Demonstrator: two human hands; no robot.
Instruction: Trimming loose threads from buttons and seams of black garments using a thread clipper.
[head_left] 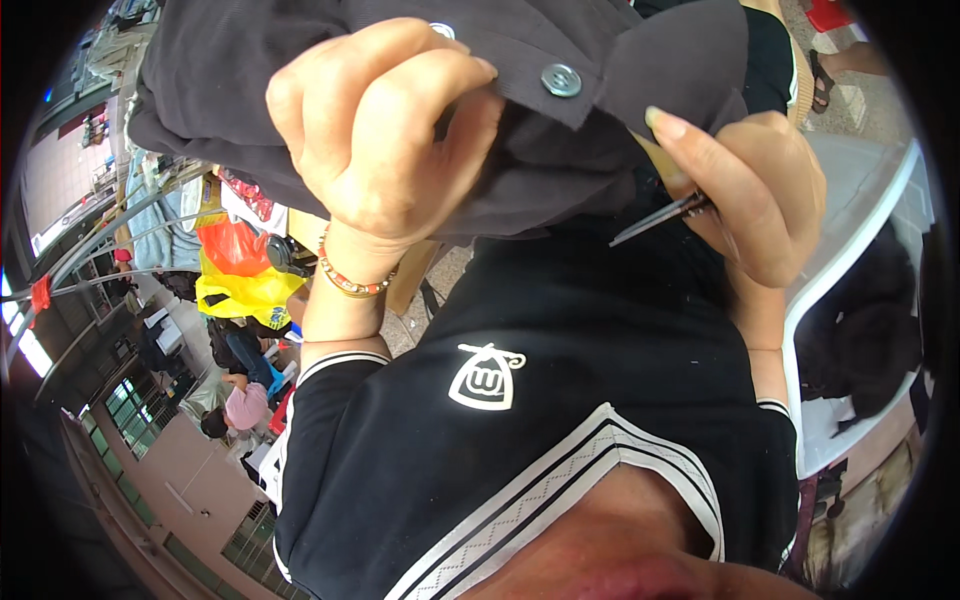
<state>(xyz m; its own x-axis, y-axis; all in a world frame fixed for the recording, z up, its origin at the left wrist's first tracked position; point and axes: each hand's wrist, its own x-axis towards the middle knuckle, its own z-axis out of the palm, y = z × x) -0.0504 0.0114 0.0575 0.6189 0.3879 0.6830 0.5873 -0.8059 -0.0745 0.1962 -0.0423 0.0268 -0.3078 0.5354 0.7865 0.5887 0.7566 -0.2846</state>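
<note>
A dark charcoal shirt (400,190) with a buttoned front strip lies bunched before me at the top of the view. Pinched in the closed fingers of my left hand (385,130) is the edge of its button strip. A shiny grey button (561,81) shows just right of those fingers, and another is partly covered behind the knuckles. My right hand (755,195) is curled around small scissors (655,218), their thin metal blades pointing left and their handles hidden in the palm. The right thumb and forefinger are by the shirt's rounded flap.
A white plastic tub (800,350) holding dark cloth (860,310) stands at my right. To the left are a yellow plastic bag (250,295), a red bag (232,248) and heaped fabrics. A person in pink (245,405) sits farther off. Another person's sandaled foot (821,82) appears at upper right.
</note>
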